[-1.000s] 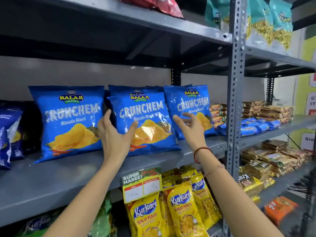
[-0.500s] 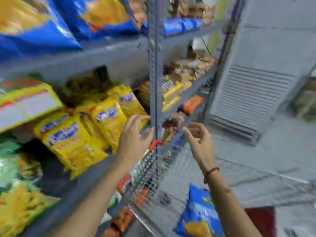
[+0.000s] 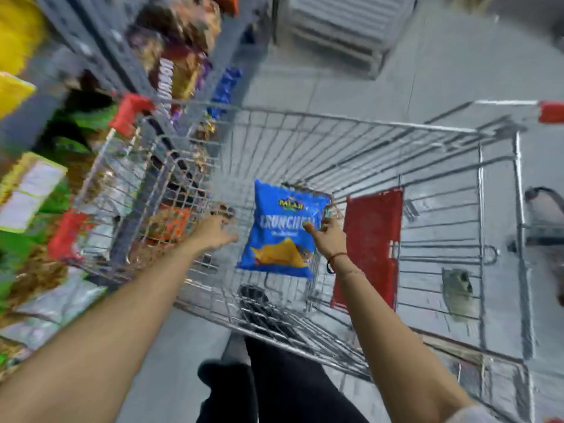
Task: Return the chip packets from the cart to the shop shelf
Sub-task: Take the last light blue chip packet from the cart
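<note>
A blue Crunchem chip packet (image 3: 279, 230) lies tilted inside the wire cart (image 3: 351, 123), near its middle. My right hand (image 3: 328, 236) is at the packet's right edge, thumb on the front and fingers curled round the upper right corner. My left hand (image 3: 216, 232) is inside the cart a little left of the packet, fingers apart, holding nothing. The shop shelf (image 3: 100, 35) runs along the left, blurred, with yellow, green and brown packets on it.
A red flap (image 3: 370, 248) hangs on the cart's wire wall to the right of the packet. Red corner guards (image 3: 131, 112) mark the cart's rim beside the shelf. A white slatted unit (image 3: 341, 22) stands on the grey floor beyond. My dark trouser legs (image 3: 274, 386) show below.
My view has swung from the shelf down into the cart. Both hands have dropped from the shelved blue packets into the cart, and my right hand has reached the packet there.
</note>
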A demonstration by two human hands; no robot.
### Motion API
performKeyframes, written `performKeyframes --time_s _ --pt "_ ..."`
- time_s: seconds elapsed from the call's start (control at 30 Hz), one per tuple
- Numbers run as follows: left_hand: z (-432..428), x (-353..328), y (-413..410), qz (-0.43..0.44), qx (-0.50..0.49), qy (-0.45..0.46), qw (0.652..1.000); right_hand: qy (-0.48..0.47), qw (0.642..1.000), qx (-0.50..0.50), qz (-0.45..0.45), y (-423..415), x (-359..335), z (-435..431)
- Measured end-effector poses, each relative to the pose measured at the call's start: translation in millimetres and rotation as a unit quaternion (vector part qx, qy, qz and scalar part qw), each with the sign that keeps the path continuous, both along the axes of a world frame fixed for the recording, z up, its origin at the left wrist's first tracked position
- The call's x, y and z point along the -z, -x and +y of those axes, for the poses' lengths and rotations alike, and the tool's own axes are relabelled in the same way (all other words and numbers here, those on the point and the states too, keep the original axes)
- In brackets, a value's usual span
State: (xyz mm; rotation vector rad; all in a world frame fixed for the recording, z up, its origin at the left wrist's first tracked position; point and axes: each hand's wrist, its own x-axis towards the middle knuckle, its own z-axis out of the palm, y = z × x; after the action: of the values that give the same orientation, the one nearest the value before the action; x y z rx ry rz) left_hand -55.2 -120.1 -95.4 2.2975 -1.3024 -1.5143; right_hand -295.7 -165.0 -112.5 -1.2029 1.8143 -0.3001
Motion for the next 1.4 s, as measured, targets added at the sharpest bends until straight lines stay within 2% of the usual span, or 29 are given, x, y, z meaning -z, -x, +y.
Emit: performKeyframes --time_s 0.07,0.23,0.33,0.4,0.6,0.77,1.0,1.23,1.4 --pt "-3.4 23.0 9.7 0.021 0.003 -0.046 0.999 -0.044 0.999 0.015 0.012 6.4 26.2 1.9" --pt "-24.5 71.3 37.0 0.033 -0.016 -0.056 0.998 -0.100 0.994 0.047 0.006 13.5 73.4 4.1" --pt "-29.1 87.4 51.7 0.048 -0.050 -0.040 0.997 -0.130 0.987 0.064 -0.066 12.9 90.8 5.5" --pt "-30.2 104.9 58.0 0.067 -0.066 -0.067 0.993 -0.155 0.978 0.083 -0.115 14.7 111.6 4.2" --pt "-20.3 142.1 44.1 0.129 -0.127 -0.125 0.975 -0.175 0.964 0.094 -0.178 9.7 110.5 2.3" --pt "-20.2 114.7 43.0 0.185 -0.127 -0.155 0.962 -0.157 0.962 0.085 -0.208 8.0 94.7 6.3" --pt "-21.2 39.7 22.1 0.221 -0.153 -0.072 0.960 -0.088 0.959 0.055 -0.264 -7.5 35.6 -0.3" --pt "-20.3 -47.3 -16.5 0.254 -0.162 0.056 0.952 0.008 0.947 0.028 -0.319 -34.2 -65.7 -15.3" --pt "-13.0 -151.9 -29.0 0.237 -0.189 0.195 0.933 0.080 0.928 -0.010 -0.364 -61.6 -158.7 -25.4"
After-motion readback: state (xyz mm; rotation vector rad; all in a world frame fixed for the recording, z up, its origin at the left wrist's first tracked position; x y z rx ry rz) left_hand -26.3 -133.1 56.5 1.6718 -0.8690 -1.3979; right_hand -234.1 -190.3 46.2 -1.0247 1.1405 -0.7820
